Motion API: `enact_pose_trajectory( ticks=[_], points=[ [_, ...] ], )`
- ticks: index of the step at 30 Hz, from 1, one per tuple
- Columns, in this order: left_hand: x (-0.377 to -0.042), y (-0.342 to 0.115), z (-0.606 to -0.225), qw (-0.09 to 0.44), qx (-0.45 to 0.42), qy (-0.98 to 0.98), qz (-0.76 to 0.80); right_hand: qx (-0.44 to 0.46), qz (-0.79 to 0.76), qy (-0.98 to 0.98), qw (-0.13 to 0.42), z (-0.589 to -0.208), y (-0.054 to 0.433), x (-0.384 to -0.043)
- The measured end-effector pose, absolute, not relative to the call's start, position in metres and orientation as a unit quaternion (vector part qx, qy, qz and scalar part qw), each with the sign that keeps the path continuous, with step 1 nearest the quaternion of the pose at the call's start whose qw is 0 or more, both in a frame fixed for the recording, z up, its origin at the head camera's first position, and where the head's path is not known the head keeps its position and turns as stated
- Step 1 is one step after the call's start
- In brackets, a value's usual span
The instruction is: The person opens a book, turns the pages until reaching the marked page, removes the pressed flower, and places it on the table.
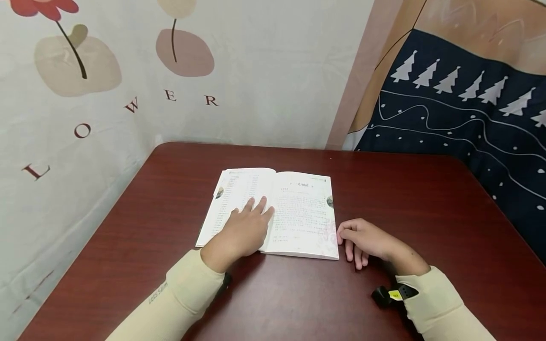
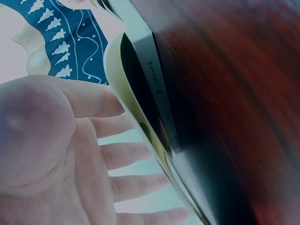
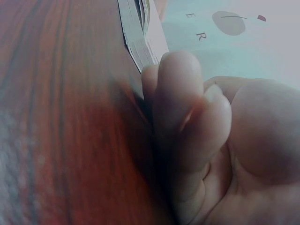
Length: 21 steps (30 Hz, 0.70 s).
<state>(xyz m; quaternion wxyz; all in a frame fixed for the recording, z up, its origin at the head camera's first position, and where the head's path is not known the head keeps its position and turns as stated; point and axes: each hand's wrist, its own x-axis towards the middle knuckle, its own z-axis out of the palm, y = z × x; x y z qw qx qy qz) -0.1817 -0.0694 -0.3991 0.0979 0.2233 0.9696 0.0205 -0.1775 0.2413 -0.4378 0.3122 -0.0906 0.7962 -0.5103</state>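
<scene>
An open book [image 1: 303, 213] lies on the table with printed text on both pages. My left hand [image 1: 245, 229] rests across its left page near the fold, fingers spread and straight. From the left wrist view, the palm [image 2: 42, 140] and fingers lie over the page, and the book's spine [image 2: 157, 84] shows beside the raised page edge. Just off the book's lower right edge is my right hand [image 1: 367, 241], its fingers loosely bent downward. In the right wrist view the curled fingers [image 3: 178, 93] hold nothing, and the book's page block [image 3: 143, 47] stands beyond them.
The dark red wooden table [image 1: 170, 189] surrounds the book. A pale wall cloth [image 1: 273, 94] with flowers and letters hangs behind it. At the right hangs a navy cloth [image 1: 452, 113] with white trees. A black strap device [image 1: 394, 294] sits at the right wrist.
</scene>
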Motion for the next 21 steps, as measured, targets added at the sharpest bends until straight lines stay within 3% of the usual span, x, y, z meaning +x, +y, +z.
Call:
enact_pose_trajectory(
  ticks=[21],
  points=[
    [-0.1786, -0.0665, -0.4018, 0.072, 0.331, 0.939, 0.062, -0.089, -0.508, 0.797, 0.314, -0.437, 0.2407, -0.1766]
  ],
)
